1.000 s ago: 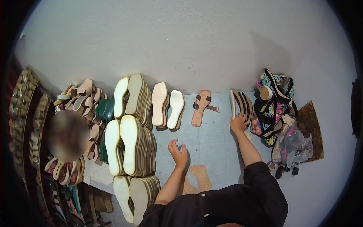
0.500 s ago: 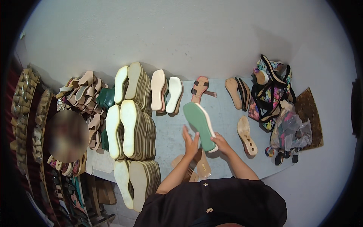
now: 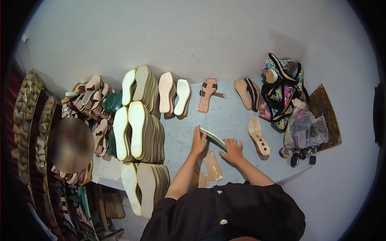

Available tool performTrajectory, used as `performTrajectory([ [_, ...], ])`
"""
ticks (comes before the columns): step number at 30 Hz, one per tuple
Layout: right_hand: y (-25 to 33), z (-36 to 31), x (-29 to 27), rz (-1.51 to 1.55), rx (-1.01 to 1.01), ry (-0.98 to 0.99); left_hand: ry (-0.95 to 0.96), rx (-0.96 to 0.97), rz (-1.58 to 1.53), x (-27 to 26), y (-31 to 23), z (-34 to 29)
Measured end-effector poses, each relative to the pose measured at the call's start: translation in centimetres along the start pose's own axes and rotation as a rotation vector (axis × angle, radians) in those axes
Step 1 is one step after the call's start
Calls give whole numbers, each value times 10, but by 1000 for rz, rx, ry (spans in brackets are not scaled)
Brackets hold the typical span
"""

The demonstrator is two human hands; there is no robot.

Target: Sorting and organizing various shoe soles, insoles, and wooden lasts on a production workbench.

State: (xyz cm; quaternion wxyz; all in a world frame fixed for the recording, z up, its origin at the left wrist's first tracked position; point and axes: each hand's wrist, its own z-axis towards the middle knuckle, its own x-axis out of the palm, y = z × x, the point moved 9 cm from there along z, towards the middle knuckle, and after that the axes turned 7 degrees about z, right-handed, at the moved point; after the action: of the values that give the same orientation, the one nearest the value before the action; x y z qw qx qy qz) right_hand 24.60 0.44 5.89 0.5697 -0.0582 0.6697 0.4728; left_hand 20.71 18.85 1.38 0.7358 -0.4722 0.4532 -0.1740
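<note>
Between my two hands is a green and white shoe sole (image 3: 213, 137), turned edge-on above the table. My left hand (image 3: 198, 141) grips its far left end, the fingers wrapped round it. At the other end my right hand (image 3: 233, 151) holds the sole with the thumb side, its other fingers spread. Just below it lies a beige insole (image 3: 212, 166) with gold print, beside a brown piece (image 3: 200, 178) partly hidden by my left forearm. Beyond my hands a pink sandal (image 3: 207, 96) with dark straps rests on the table.
Tall stacks of cream soles (image 3: 138, 128) stand to the left, with pink and white soles (image 3: 183, 96) beside them. A wooden-looking sole with holes (image 3: 258, 134) lies right. Floral wedge sandals (image 3: 281, 94), a plastic bag (image 3: 311, 128) and a brown board (image 3: 327, 116) fill the right end.
The sole has turned from showing its green face to edge-on and has come lower. My left hand, open beside it before, now grips its end.
</note>
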Motion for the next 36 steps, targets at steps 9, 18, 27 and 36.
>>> performTrajectory([
  [9, -23, 25, 21, 207, 297, -81, -208, -167, -146, -25, 18, -21],
  [18, 14, 98, 78, 805, 80, -148, 56, -272, -615, -21, -21, 16],
  [27, -14, 201, 47, 265, 545, -134, -415, -208, 41, -115, -11, 15],
  [36, -6, 206, 64, -8, 316, -169, -327, -386, 172, -108, 19, -21],
])
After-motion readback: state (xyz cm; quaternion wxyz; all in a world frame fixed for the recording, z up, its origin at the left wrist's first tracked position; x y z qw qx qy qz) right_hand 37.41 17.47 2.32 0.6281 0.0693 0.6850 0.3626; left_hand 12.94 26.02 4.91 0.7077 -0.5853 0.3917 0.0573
